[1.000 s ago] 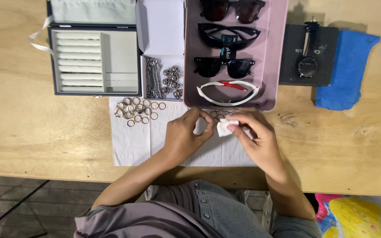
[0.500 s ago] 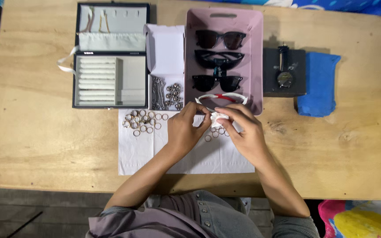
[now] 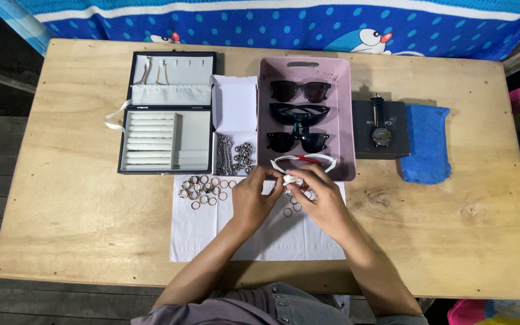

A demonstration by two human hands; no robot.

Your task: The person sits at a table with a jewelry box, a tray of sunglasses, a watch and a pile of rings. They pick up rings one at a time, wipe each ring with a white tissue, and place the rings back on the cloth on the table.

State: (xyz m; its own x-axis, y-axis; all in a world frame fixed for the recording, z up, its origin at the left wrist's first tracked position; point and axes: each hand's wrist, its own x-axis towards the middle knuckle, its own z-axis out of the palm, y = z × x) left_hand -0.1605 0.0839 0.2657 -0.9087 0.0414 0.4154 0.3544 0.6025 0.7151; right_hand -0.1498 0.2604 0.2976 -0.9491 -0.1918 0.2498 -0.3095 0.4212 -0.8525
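— Hands at work over white cloth point(image 3: 254, 235) on wooden desk point(image 3: 73, 210). Left hand point(image 3: 254, 201) and right hand point(image 3: 323, 201) meeting fingertip to fingertip, fingers of both pinched shut on small white wipe point(image 3: 291, 179).

— Anything inside the wipe?

— Cannot tell; too small, hidden by fingers. Wipe held just above the cloth, right between the two sets of fingertips.

— Around the fingers?

— Loose rings point(image 3: 296, 204) scattered on cloth directly beneath the fingers. Larger cluster of rings point(image 3: 203, 189) lying off to the outer side of the left fingers. White-framed sunglasses point(image 3: 304, 162) just beyond the fingertips, nearest piece in pink tray point(image 3: 344, 120); three dark pairs stacked farther out in the same tray.

— And beyond that?

— Small white box point(image 3: 234, 114) with chains and more rings past the left fingertips, beside open black jewellery case point(image 3: 167, 141). Wristwatch point(image 3: 381, 129) on dark box and folded blue cloth point(image 3: 427, 144) well apart, out past the right fingers.
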